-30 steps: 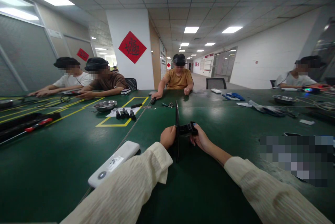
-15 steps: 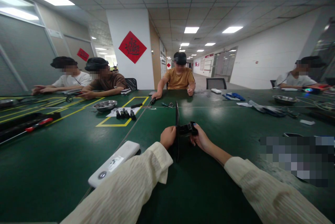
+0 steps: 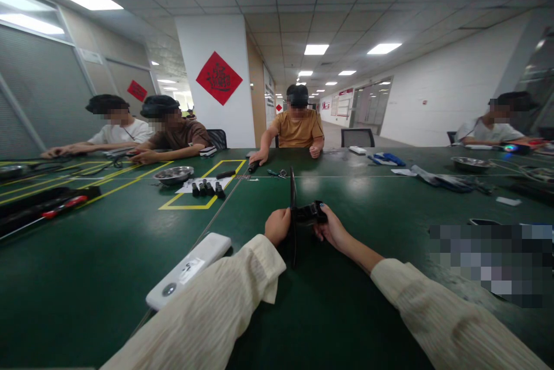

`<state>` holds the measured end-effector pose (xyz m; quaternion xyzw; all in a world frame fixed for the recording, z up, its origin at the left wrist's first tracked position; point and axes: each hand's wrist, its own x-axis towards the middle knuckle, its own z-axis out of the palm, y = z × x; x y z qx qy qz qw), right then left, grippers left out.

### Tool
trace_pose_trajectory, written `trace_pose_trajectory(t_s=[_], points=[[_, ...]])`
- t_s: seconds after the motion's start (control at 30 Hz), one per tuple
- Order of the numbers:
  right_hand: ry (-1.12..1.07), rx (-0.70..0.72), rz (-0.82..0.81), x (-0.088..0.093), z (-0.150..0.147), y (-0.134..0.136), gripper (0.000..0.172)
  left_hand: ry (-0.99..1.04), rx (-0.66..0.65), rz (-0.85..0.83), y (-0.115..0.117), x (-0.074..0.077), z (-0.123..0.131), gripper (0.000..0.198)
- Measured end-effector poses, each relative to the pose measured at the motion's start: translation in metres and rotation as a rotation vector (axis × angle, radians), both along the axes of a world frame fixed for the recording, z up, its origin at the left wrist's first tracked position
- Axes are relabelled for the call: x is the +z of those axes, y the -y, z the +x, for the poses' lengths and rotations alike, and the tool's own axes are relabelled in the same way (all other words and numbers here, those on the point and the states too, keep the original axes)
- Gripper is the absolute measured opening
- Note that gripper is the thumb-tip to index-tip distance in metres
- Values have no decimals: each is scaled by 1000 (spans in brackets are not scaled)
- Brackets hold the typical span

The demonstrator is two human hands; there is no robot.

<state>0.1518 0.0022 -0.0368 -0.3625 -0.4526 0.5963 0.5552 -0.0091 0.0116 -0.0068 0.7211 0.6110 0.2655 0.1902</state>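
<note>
A thin black panel (image 3: 294,249) stands nearly upright and edge-on in front of me, above the green table. My left hand (image 3: 277,227) is closed on its left side, the fingertips partly hidden by it. From the panel's right side a short black bracket-like piece (image 3: 306,214) sticks out; its exact kind is hard to make out. My right hand (image 3: 332,228) pinches the outer end of that piece, with the thumb on top and the fingers curled beneath. The two black parts touch; whether they are fixed together I cannot tell.
A white oblong device (image 3: 188,272) lies beside my left forearm. Farther off are a metal bowl (image 3: 173,175), several small black parts (image 3: 208,188) on paper, pliers (image 3: 277,173) and a red-handled screwdriver (image 3: 64,206). Blue-grey gloves (image 3: 441,179) lie right. Co-workers sit around the table (image 3: 367,214).
My hands and the black parts stay as they were. At the far left, a co-worker's hands have shifted a little farther left along the table.
</note>
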Motion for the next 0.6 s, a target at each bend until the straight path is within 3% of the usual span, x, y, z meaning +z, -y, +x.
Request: trace_pose_trajectory(t_s=[0.2,0.6], points=[[1,2,11,-3,1,-2,25,-24,-9,3,0,-2,-1,33],[-7,-1,-1,-3,1,-2,25,-68,-12,3,2,0,-2,33]])
